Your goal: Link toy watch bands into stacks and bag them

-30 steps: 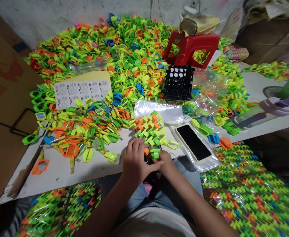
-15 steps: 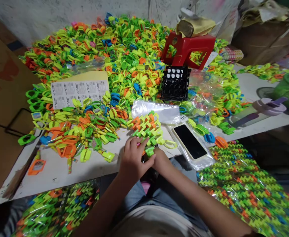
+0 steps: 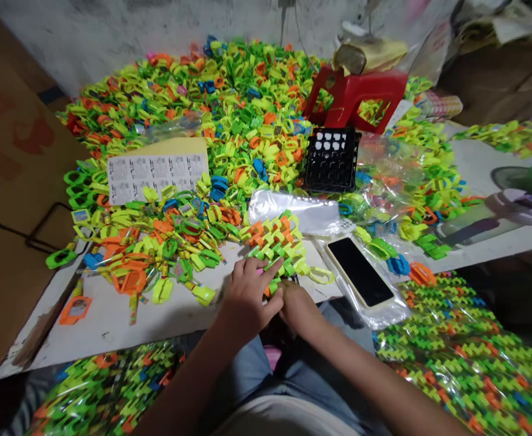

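Rows of green, yellow and orange plastic toy watches (image 3: 277, 239) stand packed close together at the table's front edge, a bit of black tray showing under them. My left hand (image 3: 248, 297) lies over the near left end of the rows. Between its thumb and forefinger is a green toy watch (image 3: 274, 284). Curled up against that thumb, my right hand (image 3: 299, 307) is closed at the near right end; its fingertips and whatever they hold are hidden. A loose yellow toy watch (image 3: 321, 275) lies just right of the rows.
A phone (image 3: 360, 271) lies on clear bags to the right, near a bottle (image 3: 484, 215). Behind are a black tray (image 3: 331, 160), a red stool (image 3: 357, 100), a label sheet (image 3: 157, 172) and a large toy-watch heap (image 3: 239, 109). A cardboard box (image 3: 16, 181) stands left.
The view has shifted, so everything sits further right and slightly lower. The green toy watch between my hands is lower among the others, and my right fist is closer to my left thumb.
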A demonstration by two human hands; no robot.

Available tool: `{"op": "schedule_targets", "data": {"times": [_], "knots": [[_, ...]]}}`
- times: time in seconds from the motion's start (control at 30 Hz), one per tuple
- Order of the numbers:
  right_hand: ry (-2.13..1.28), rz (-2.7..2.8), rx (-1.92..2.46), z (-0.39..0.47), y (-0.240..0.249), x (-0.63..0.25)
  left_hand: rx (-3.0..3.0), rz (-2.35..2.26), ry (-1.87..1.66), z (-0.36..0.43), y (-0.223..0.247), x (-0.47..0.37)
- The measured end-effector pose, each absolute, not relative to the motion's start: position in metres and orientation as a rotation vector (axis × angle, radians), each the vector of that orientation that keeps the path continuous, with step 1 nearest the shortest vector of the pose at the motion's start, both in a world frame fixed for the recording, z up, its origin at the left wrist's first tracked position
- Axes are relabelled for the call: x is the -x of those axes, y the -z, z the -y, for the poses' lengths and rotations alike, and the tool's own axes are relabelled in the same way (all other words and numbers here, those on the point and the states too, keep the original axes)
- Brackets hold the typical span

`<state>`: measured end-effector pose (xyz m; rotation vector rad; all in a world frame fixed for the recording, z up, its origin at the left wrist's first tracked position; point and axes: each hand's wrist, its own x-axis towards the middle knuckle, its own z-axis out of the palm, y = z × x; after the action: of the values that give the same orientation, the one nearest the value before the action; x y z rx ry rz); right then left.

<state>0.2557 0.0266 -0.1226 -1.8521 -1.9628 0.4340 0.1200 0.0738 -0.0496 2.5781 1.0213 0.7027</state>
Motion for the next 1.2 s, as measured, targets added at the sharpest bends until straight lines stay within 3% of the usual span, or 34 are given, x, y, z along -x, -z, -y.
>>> {"op": "schedule_targets", "data": {"times": [0.6,0.83,1.2], "knots": [[-0.444,1.908,1.715,-0.031,0.129,-0.27,-2.482,-1.277,-0.748,-0.069,0.054,-0.131],[-0.474,1.827,1.587,-0.024,0.13,-0.27,-2.53,-1.034,-0.844,-0.059,0.061,-0.102],[-0.24,1.867,1.726,-0.02,0.145,-0.266,-2.634,-1.16,-1.011,-0.056,0.074,-0.117]]}}
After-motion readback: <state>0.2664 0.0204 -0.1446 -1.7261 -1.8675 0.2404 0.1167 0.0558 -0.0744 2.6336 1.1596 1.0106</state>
